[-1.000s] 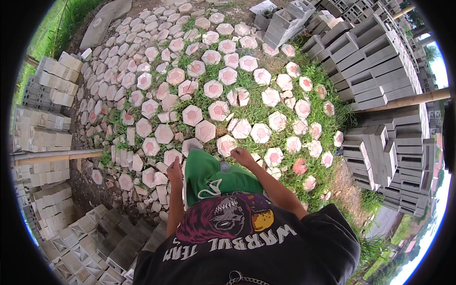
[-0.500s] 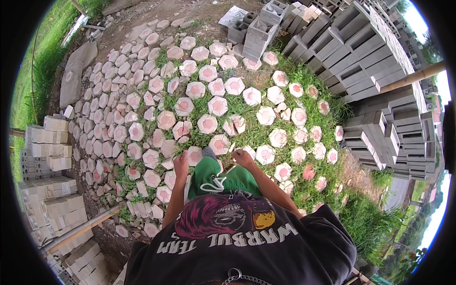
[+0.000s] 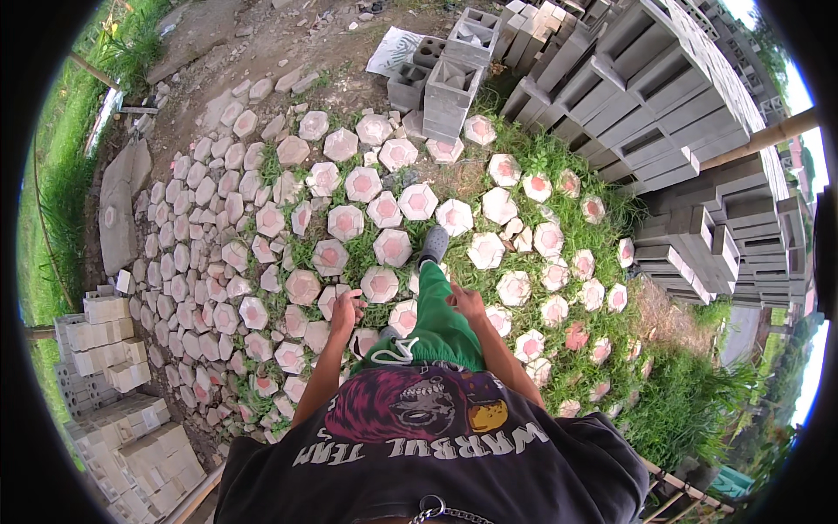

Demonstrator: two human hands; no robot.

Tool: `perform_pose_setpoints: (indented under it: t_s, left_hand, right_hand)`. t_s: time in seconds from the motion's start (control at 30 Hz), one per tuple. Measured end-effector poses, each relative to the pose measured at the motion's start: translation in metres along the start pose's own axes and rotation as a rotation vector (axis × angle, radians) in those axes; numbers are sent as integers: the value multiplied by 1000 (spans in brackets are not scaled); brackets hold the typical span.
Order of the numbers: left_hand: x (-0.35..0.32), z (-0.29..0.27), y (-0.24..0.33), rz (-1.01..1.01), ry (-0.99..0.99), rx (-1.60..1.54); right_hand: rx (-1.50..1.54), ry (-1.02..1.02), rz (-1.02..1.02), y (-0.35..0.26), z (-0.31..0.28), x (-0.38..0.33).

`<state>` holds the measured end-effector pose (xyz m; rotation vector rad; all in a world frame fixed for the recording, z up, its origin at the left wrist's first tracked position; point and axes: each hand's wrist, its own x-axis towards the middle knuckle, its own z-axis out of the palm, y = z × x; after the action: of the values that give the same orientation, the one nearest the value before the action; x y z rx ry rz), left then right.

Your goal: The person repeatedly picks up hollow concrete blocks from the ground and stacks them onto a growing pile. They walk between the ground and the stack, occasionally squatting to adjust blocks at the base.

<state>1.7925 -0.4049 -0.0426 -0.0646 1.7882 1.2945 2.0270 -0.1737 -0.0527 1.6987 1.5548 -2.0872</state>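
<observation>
I look straight down my own body onto grass laid with several hexagonal paving stones (image 3: 417, 201), pale with pink middles. My left hand (image 3: 346, 309) hangs beside my hip with fingers loosely apart, holding nothing. My right hand (image 3: 466, 303) hangs by my green shorts (image 3: 435, 323), fingers relaxed and empty. One leg is stretched forward, its grey shoe (image 3: 433, 245) set between the pavers. A dark printed shirt (image 3: 428, 441) fills the lower edge.
Stacks of grey hollow concrete blocks (image 3: 672, 113) rise at the right and back; a few loose blocks (image 3: 449, 83) stand ahead. White blocks (image 3: 109, 349) are piled at the left. A bamboo pole (image 3: 759, 138) crosses at the right. Bare dirt (image 3: 262, 44) lies beyond.
The view has shifted forward over the pavers: the block stacks and loose blocks came closer. My leg swung ahead and both arms stayed at my sides, empty.
</observation>
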Motion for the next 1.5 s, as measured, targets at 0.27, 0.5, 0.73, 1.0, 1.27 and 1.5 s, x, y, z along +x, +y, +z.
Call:
perform_pose_setpoints:
  t_s: [0.27, 0.5, 0.73, 1.0, 1.27, 1.5]
  left_hand:
    - [110, 92, 115, 44, -90, 140]
    - [166, 153, 221, 242, 64, 284]
    - [235, 229, 288, 201, -93, 320]
    - [393, 365, 360, 133, -365, 433]
    - [468, 450, 476, 101, -345, 286]
    - [509, 466, 500, -98, -90, 43]
  right_hand:
    - [74, 50, -200, -185, -69, 169]
    - [192, 9, -110, -229, -101, 224]
    - [312, 69, 105, -239, -153, 241]
    - [557, 334, 136, -283, -264, 320]
    - [352, 431, 66, -402, -346, 400]
    - [-189, 321, -30, -470, -359, 503]
